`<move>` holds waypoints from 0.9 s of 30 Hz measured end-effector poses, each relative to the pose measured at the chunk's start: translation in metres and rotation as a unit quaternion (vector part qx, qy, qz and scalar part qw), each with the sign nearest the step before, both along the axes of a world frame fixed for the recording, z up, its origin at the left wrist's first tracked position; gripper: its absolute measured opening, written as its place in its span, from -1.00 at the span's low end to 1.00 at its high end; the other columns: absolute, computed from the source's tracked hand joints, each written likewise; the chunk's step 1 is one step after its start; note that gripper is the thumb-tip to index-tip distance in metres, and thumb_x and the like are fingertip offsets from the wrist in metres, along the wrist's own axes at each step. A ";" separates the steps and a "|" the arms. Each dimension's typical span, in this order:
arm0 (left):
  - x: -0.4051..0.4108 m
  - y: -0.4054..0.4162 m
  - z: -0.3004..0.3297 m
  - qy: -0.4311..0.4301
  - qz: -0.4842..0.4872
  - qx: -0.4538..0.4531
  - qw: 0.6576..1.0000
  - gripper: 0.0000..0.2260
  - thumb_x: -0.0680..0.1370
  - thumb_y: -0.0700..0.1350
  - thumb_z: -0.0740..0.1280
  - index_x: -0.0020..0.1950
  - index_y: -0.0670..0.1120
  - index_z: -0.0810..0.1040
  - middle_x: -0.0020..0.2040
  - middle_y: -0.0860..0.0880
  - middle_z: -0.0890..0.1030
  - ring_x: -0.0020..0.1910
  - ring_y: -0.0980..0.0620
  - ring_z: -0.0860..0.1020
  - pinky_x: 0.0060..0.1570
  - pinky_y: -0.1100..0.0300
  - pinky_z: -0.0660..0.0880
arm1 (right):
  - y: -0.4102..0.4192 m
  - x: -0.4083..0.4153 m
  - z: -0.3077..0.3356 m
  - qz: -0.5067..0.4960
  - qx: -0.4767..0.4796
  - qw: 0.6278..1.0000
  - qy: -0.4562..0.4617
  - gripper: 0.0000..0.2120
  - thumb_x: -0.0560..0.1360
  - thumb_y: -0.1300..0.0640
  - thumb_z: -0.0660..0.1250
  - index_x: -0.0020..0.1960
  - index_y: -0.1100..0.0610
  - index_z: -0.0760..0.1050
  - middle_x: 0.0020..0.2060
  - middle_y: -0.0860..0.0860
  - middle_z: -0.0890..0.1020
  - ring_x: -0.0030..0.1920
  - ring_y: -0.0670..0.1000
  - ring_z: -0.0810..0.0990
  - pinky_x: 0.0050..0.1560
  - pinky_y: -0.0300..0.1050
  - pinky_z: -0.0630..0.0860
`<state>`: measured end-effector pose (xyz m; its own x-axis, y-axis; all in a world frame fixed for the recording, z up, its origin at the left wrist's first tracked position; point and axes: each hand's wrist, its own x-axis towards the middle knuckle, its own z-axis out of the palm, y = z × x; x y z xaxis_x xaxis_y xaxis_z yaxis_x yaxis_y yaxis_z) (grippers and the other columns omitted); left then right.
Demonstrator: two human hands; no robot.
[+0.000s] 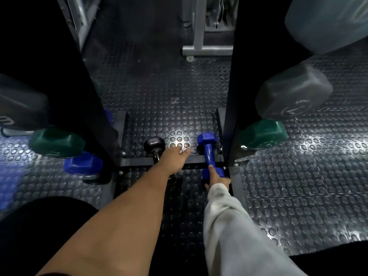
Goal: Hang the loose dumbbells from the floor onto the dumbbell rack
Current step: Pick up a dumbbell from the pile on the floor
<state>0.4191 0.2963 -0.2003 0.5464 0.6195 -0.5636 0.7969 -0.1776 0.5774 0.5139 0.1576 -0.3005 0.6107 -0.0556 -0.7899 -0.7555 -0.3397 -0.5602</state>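
Floor point(298, 186): glossy studded rubber. Blue dumbbell point(209, 152): smooth shiny coating. Black dumbbell point(154, 145): dull head, metal handle. Right sleeve point(229, 226): pale matt cloth.

Both loose dumbbells lie across the rack's base bar point(139, 161), the chrome-handled dumbbell point(154, 146) left of the hex dumbbell point(209, 150).

Open studded floor point(175, 108) between black rack uprights point(237, 96), reachable from near side. Low base crossbar point(139, 161) across near entry. Racked green dumbbell point(262, 134) and grey dumbbell point(292, 94) crowding right side.
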 end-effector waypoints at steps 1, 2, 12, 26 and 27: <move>-0.002 0.001 -0.002 -0.002 0.006 -0.010 1.000 -0.36 0.70 0.27 0.13 0.66 -0.10 0.24 0.65 -0.15 0.24 0.63 -0.16 0.21 0.56 -0.01 0.16 | 0.002 0.006 -0.007 -0.017 0.022 0.999 0.018 -0.15 0.20 -0.20 0.63 0.27 0.22 0.38 0.00 0.20 0.58 -0.09 0.20 0.64 -0.12 0.13 0.69; -0.003 0.002 -0.004 -0.003 0.014 -0.021 1.000 -0.35 0.70 0.28 0.13 0.67 -0.09 0.24 0.65 -0.14 0.25 0.62 -0.16 0.22 0.56 -0.01 0.16 | 0.003 0.010 -0.011 -0.034 0.043 0.998 0.036 -0.17 0.21 -0.12 0.66 0.28 0.25 0.39 0.05 0.22 0.57 -0.06 0.19 0.62 -0.23 0.09 0.70; -0.006 0.005 -0.022 0.006 0.015 -0.039 0.999 -0.35 0.69 0.30 0.11 0.64 -0.09 0.29 0.61 -0.14 0.34 0.58 -0.15 0.32 0.51 0.00 0.24 | 0.003 0.026 -0.018 0.050 0.145 0.981 0.114 -0.51 0.40 0.10 0.58 0.23 0.19 0.46 0.11 0.11 0.55 0.00 0.07 0.61 -0.15 -0.04 0.68; 0.006 0.007 -0.016 -0.032 0.067 -0.045 0.996 -0.39 0.68 0.27 0.19 0.66 -0.01 0.26 0.63 -0.12 0.29 0.59 -0.15 0.30 0.56 -0.12 0.26 | -0.001 0.011 -0.015 -0.012 0.113 0.983 0.143 -0.55 0.28 0.16 0.54 0.12 0.25 0.53 0.11 0.29 0.57 0.10 0.27 0.57 -0.20 0.15 0.67; 0.007 0.006 -0.014 -0.032 0.069 -0.046 0.996 -0.39 0.68 0.27 0.20 0.66 0.00 0.26 0.64 -0.13 0.29 0.58 -0.15 0.31 0.55 -0.11 0.27 | -0.004 0.009 -0.010 -0.005 0.105 0.984 0.142 -0.51 0.26 0.17 0.56 0.13 0.26 0.53 0.09 0.30 0.58 0.11 0.29 0.58 -0.24 0.15 0.66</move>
